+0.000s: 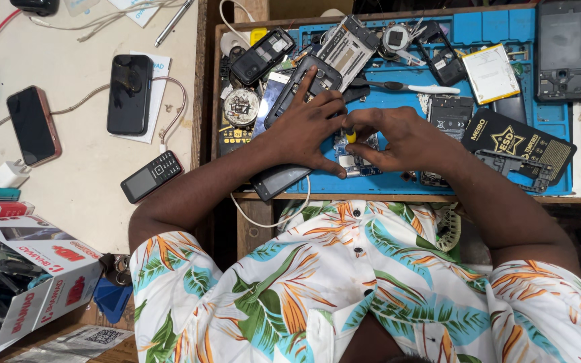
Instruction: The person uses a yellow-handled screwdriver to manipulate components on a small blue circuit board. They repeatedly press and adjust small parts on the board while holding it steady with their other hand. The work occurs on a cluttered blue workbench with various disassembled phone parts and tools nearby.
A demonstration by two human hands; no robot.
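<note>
We see the left hand [307, 131] and right hand [398, 138] curled together, each grip pinched shut on a yellow-handled tool [350, 135] over a circuit board [354, 158] lying on the blue mat [492, 107] covering the surface.

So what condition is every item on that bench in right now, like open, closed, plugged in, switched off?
Small circuit board on the blue mat: bare, pinned under both hands.
Yellow-handled tool: upright, pinched between the left hand and right hand.
Black keypad phone: whole, screen dark.
Red-edged smartphone: cable plugged in, screen dark.
Black phone on white paper: face down.
Grey phone frame top right: back off, emptied.
White battery: out, loose.
</note>
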